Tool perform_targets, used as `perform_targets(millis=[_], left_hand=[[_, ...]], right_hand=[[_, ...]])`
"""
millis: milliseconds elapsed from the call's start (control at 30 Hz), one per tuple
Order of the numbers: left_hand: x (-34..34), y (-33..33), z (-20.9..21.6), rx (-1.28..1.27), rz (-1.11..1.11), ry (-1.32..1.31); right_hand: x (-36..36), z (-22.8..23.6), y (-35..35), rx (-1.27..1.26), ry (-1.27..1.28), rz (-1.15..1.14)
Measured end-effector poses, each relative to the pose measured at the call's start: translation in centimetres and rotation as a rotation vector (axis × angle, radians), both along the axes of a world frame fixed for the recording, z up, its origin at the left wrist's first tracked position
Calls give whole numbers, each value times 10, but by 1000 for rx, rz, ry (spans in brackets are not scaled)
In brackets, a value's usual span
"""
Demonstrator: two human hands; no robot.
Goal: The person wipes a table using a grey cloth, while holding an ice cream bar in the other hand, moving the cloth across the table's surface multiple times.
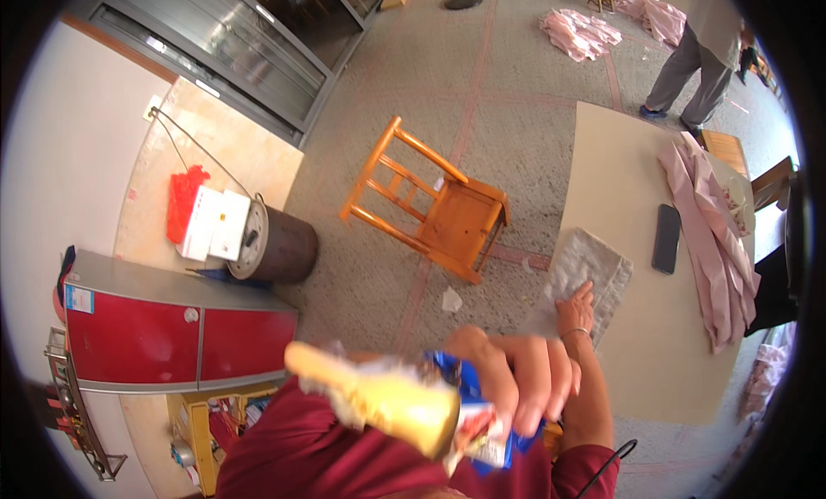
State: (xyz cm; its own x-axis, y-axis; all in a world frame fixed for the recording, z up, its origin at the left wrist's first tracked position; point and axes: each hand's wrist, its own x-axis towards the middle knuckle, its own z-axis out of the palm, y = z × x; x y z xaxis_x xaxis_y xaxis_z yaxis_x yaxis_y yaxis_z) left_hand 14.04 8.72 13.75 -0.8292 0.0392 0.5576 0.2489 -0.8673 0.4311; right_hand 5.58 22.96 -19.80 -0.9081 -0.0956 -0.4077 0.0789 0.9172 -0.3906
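Note:
My left hand [516, 370] is close to the camera, its fingers curled round a blue wrapper [499, 434] with red and white patches. Out of the wrapper sticks a yellow piece of food [404, 409], blurred, which looks like an ice cream bar. It narrows to a pale, stick-like end pointing left. Farther off, my right hand [578, 310] lies with fingers stretched on a grey folded cloth [609, 271] at the table's left edge. A bracelet circles that wrist.
The beige table [615, 172] bears a dark phone [665, 238] and pink fabric [705, 249]. Left of it stands a wooden chair [465, 219]. A dark metal drum [288, 245] and red cabinet [138, 340] are farther left. A person [701, 64] stands beyond the table.

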Motion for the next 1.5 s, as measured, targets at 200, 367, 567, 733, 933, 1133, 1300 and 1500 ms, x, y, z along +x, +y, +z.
perform_targets(millis=[200, 367, 567, 733, 933, 1133, 1300, 1500], left_hand=[[-26, -29, -20, -172, 8, -170], [-31, -37, -21, -189, 115, -390], [-27, -53, -29, -221, 207, -531], [-11, -71, -36, -416, 313, -505], [12, -89, -20, -771, 507, -164], [33, -107, 33, -1072, 442, 164], [43, -110, 52, -1143, 405, 304], [55, -106, 68, -1043, 389, 261]], right_hand=[[-21, 1, 8, 102, -24, -26], [-16, -2, 11, 112, -1, -6], [-14, 6, 11, 60, -15, -32], [-6, 11, 4, 77, 21, -42], [12, -6, 5, 127, 76, -15], [41, 12, 3, 102, -48, -59], [51, 18, 0, 116, -19, -66], [64, 21, -5, 110, -46, -108]])
